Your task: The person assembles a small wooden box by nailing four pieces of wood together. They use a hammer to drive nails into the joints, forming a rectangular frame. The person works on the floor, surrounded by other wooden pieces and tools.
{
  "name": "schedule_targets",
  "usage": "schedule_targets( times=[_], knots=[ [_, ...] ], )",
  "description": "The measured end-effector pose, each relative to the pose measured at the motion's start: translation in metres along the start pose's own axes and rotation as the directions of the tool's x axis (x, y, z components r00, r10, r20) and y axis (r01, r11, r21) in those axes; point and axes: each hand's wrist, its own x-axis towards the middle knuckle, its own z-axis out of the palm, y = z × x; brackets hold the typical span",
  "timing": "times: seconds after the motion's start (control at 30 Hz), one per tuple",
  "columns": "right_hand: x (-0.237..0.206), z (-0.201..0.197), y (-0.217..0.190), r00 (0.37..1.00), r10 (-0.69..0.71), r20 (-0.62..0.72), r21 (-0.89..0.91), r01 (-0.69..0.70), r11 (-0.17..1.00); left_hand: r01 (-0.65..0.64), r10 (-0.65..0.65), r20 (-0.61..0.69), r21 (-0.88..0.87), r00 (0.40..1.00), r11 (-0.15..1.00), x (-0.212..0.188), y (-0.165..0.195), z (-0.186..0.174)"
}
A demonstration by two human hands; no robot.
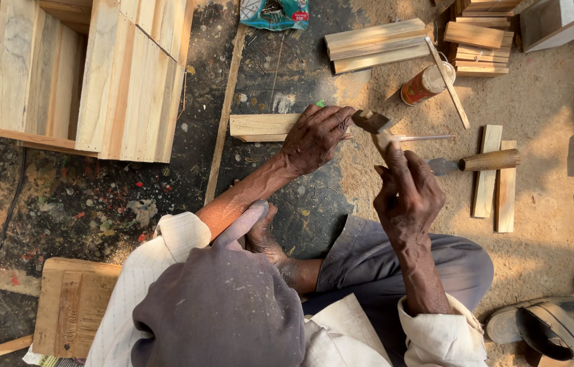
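Observation:
My left hand lies over the right end of a short pale wooden block on the ground, fingers curled on it. My right hand grips the wooden handle of a small hammer, whose dark metal head hangs just right of my left fingertips, above the block's end. A thin metal rod lies on the ground beside the hammer. A chisel with a wooden handle rests just right of my right hand. I sit on the ground with my bare foot tucked under my left forearm.
A slatted wooden crate stands at the upper left, a long thin slat beside it. Stacked planks, small offcuts, a tin can and two short boards lie beyond. A wooden board and a sandal are near me.

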Motion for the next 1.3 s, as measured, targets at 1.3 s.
schedule_targets(
  times=[1.3],
  knots=[
    [0.009,0.005,-0.005,0.986,0.06,0.157,-0.032,-0.055,0.998,0.16,-0.164,-0.02,-0.136,0.986,0.978,0.009,-0.009,0.009]
  ],
)
